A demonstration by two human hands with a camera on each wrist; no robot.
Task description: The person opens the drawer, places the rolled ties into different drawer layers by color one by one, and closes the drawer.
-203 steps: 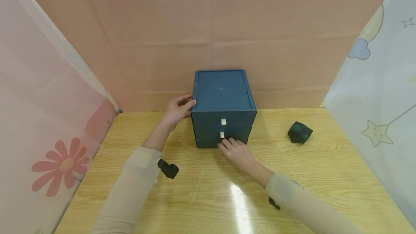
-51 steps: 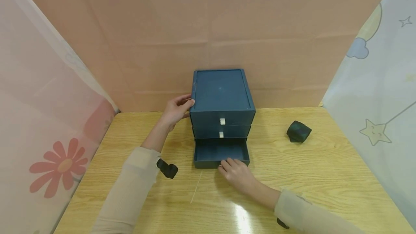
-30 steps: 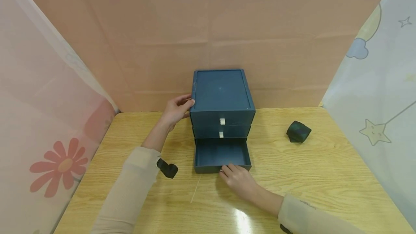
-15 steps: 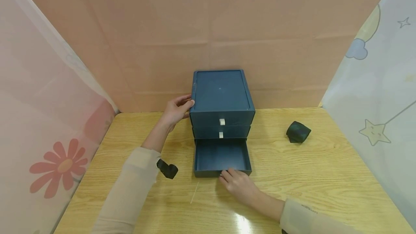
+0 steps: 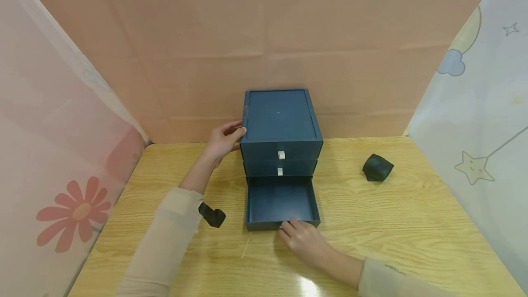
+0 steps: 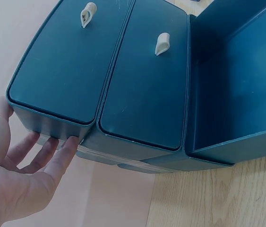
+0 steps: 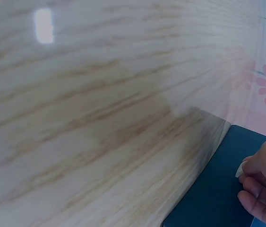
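Note:
A dark blue three-drawer box stands at the back middle of the wooden table. Its bottom drawer is pulled far out and shows an empty inside. My right hand pinches the small white handle at that drawer's front; the right wrist view shows the fingertips curled at the blue drawer front. My left hand rests against the box's left side near the top edge, with its fingers laid fairly straight along the box. The two upper drawers stay closed.
A dark green rolled bundle lies on the table to the right of the box. Pink and patterned fabric screens close in the back and both sides. A glare patch sits near the front edge.
Over the earlier frames my right hand has drawn the bottom drawer from closed to far out, toward me. The left hand has stayed on the box's side.

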